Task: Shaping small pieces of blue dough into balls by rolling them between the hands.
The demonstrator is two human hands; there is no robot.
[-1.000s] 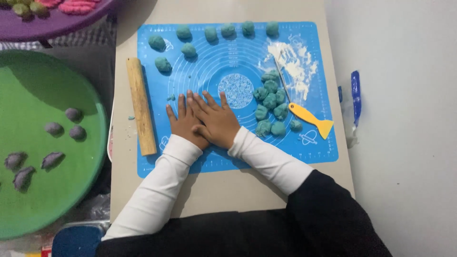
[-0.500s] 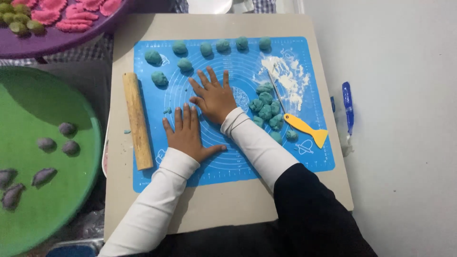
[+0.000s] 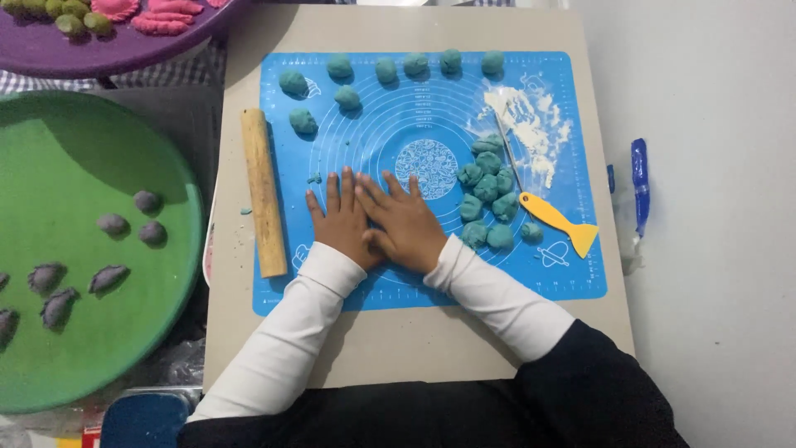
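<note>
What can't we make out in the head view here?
- Whatever lies under the palms: the right hand overlaps the left hand, both flat on the blue silicone mat; any dough beneath is hidden.
- Purple round tray: cut off by the top edge.
- Green round tray: cut off by the left edge.
- Dark blue object at the bottom: cut off, kind unclear.

A pale grey-white surface [image 3: 713, 332] is stretching out on the right, evenly lit, while checked cloth [image 3: 157, 70] is peeking out at upper left.
</note>
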